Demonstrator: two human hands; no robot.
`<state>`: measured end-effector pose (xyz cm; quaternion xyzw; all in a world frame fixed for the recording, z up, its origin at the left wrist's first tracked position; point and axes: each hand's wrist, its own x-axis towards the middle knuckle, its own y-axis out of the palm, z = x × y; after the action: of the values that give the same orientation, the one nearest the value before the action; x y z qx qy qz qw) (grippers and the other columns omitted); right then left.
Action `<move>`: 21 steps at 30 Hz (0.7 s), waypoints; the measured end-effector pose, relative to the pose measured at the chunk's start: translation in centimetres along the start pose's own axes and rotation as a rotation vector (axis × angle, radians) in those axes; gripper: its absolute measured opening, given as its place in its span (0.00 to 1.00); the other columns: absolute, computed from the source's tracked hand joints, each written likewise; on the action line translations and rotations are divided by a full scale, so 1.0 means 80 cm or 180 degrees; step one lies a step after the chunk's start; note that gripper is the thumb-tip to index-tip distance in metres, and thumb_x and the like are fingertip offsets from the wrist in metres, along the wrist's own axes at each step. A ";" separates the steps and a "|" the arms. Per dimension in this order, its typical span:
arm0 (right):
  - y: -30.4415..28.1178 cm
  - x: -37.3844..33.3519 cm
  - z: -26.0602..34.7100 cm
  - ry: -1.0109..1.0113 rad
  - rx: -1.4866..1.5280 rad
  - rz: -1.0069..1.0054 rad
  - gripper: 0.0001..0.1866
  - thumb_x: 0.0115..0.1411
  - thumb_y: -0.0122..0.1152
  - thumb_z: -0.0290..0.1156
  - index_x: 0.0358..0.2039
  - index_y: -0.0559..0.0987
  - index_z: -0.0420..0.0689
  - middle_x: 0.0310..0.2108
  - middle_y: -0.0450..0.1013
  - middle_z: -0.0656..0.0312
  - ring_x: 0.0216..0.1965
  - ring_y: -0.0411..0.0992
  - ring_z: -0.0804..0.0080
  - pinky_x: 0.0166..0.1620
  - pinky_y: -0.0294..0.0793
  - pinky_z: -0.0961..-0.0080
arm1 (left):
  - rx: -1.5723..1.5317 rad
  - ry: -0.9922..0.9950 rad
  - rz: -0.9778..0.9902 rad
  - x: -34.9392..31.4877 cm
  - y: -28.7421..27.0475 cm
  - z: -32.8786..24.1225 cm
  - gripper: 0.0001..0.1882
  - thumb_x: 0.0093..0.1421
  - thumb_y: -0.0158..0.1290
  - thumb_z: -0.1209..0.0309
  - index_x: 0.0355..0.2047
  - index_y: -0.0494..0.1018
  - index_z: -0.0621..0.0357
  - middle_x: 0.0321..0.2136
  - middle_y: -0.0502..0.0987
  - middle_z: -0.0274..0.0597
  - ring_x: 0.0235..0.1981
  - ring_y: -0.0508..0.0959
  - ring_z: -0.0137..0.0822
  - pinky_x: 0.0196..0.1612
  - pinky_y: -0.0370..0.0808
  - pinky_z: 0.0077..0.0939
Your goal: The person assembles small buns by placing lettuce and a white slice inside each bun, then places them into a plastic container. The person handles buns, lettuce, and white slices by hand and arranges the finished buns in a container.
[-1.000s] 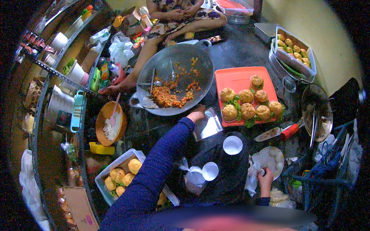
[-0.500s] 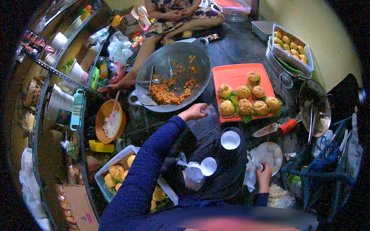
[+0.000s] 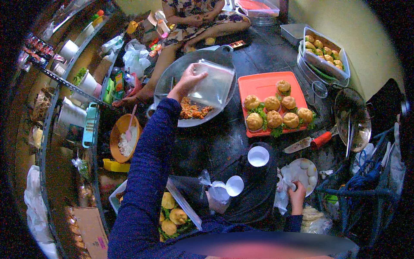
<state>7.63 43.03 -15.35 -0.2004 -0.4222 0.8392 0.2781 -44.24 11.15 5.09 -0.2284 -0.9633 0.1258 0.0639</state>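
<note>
Over the large grey wok, my left hand is closed on the edge of a stack of clear plastic sheets. The sheets hide much of the wok; some orange-brown filling shows beneath them. My right hand is closed on a crumpled clear plastic bag, next to a white plate with pale egg pieces on its right side. White paper cups, one farther off and one nearer, rest on the dark cloth over my lap.
Filled round buns with lettuce sit on an orange-red lid. A knife lies near a pan at right. More buns stand by my left arm, near a brown bowl. Another person's legs are beyond the wok.
My left hand has moved forward and left from the floor beside the wok, lifting the clear plastic sheets over it. My right hand stays by the plate with the plastic bag.
</note>
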 end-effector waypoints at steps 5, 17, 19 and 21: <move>0.003 0.001 -0.005 -0.0042 -0.0053 -0.0009 0.14 0.42 0.64 0.25 0.32 0.77 0.40 0.30 0.76 0.52 0.35 0.74 0.53 0.38 0.72 0.65 | -0.0501 -0.0557 -0.0234 0.018 0.000 -0.002 0.21 0.57 0.58 0.68 0.48 0.69 0.65 0.41 0.76 0.42 0.39 0.76 0.31 0.43 0.74 0.26; -0.006 -0.003 0.006 -0.0117 -0.0049 -0.0024 0.13 0.42 0.64 0.24 0.32 0.76 0.39 0.31 0.76 0.50 0.35 0.74 0.51 0.39 0.72 0.64 | -0.0827 -0.0598 -0.0090 0.005 0.040 -0.006 0.16 0.58 0.56 0.69 0.44 0.71 0.65 0.36 0.77 0.40 0.34 0.77 0.31 0.38 0.75 0.26; -0.007 -0.004 0.008 -0.0082 0.0049 0.0016 0.13 0.43 0.64 0.24 0.32 0.76 0.39 0.31 0.76 0.50 0.35 0.74 0.51 0.39 0.72 0.63 | -0.0676 -0.0915 -0.0060 -0.001 0.041 -0.008 0.15 0.58 0.54 0.69 0.42 0.71 0.66 0.34 0.77 0.40 0.32 0.77 0.31 0.36 0.75 0.25; -0.008 -0.003 0.010 -0.0055 0.0125 0.0048 0.13 0.43 0.65 0.25 0.32 0.76 0.39 0.31 0.76 0.50 0.36 0.74 0.51 0.40 0.72 0.63 | -0.0576 -0.1189 0.0050 -0.004 0.040 0.001 0.14 0.59 0.53 0.68 0.40 0.72 0.66 0.33 0.77 0.39 0.30 0.76 0.30 0.33 0.74 0.25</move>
<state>7.57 42.68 -14.34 -0.1908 -0.4065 0.8511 0.2720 -42.62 13.76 4.15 -0.2135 -0.9639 0.0795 -0.1377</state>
